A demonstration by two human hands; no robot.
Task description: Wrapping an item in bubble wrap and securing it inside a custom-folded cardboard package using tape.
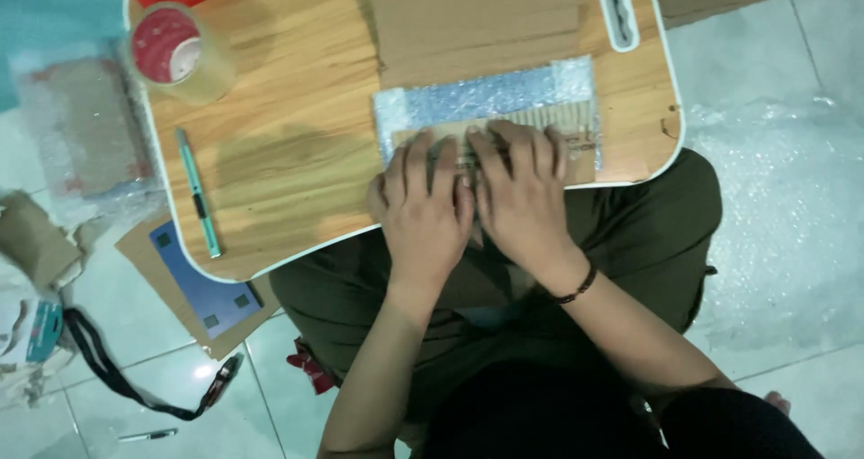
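Note:
A small wooden lap table (297,144) sits over my legs. Near its front edge lies a flat cardboard piece (576,121) on a sheet of bubble wrap (490,94). Both my hands press down on that cardboard, side by side. My left hand (423,211) lies flat with fingers spread over its left part. My right hand (522,189), with a dark bracelet at the wrist, covers its middle. Neither hand grips anything. Part of the cardboard is hidden under my fingers.
More flat cardboard (477,18) lies at the table's back. A roll of clear tape (175,54) stands at the back left, a green utility knife (198,193) lies near the left edge. Cardboard scraps, a blue card (202,283), a black strap (117,369) and bubble wrap (783,207) lie on the tiled floor.

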